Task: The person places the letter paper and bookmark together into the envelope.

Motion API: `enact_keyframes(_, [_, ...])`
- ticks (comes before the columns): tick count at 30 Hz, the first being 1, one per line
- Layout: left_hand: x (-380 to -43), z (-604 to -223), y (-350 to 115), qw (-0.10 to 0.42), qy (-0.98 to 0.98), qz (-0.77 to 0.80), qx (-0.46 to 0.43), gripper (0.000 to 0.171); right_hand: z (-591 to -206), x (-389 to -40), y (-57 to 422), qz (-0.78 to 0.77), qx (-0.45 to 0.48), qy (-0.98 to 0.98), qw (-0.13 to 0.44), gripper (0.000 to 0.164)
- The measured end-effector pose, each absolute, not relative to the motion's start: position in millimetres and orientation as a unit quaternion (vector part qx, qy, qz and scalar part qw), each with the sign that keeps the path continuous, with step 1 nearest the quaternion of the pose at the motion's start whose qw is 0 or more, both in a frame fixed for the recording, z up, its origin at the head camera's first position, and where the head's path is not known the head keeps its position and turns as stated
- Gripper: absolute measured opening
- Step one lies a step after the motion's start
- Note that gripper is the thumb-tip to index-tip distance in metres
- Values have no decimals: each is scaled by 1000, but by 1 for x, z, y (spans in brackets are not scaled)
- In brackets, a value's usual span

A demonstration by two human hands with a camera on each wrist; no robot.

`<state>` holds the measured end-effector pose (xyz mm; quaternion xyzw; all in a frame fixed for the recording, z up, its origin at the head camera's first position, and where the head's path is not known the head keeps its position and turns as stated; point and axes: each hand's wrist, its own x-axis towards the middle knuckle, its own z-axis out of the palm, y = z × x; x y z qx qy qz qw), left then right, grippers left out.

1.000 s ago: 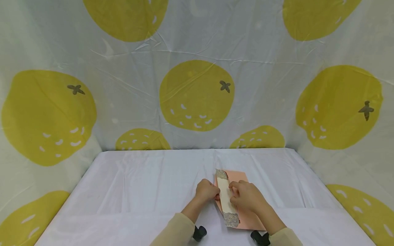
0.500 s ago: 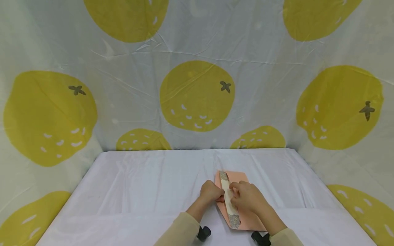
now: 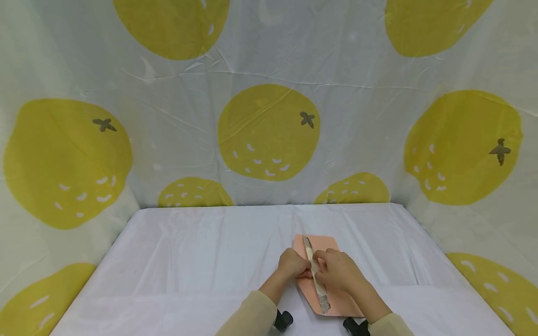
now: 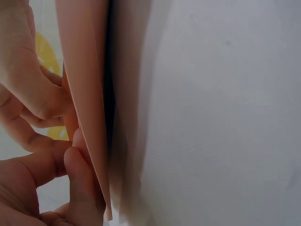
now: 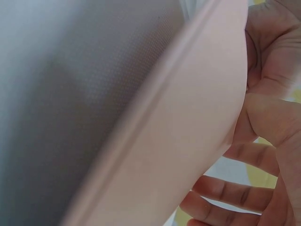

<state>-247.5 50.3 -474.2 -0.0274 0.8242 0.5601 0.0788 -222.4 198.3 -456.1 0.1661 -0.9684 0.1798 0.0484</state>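
A salmon-pink envelope (image 3: 344, 302) lies lengthwise under both hands, its long opening facing left. A cream card (image 3: 319, 285) with speckled grey ends sits mostly inside it, leaving a narrow strip in sight. My left hand (image 3: 293, 263) pinches the card's exposed edge, fingertips right at the opening. With thumb and fingers, my right hand (image 3: 339, 269) holds the envelope's edge at the opening. In the right wrist view the envelope (image 5: 188, 108) stands tilted, and my right hand (image 5: 270, 141) grips its rim. The left wrist view has the envelope (image 4: 84, 70) beside my left hand (image 4: 47, 188).
White cloth (image 3: 189, 261) covers the table around the envelope. Behind and at both sides hangs a white curtain (image 3: 176, 116) printed with large yellow fruits. Black wrist cameras (image 3: 284, 321) sit under the forearms, close to the envelope's near end.
The left hand has moved right, and the card has slid further into the envelope, so its visible strip is much narrower. The right hand stays nearly in place on the envelope.
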Motion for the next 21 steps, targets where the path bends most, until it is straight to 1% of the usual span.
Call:
enact_keyframes(5, [-244,-474,53,93,801,591,-28,15,-459,-221,199,183,170,-967,48,28])
enact_keyframes(13, [-242,-479,59,73,789,609,-23,21,-460,-220,200,174,193,-963,70,29])
enact_keyframes(21, [-241,-477,62,72,788,611,-21,25,-462,-222,199,164,195,-964,78,29])
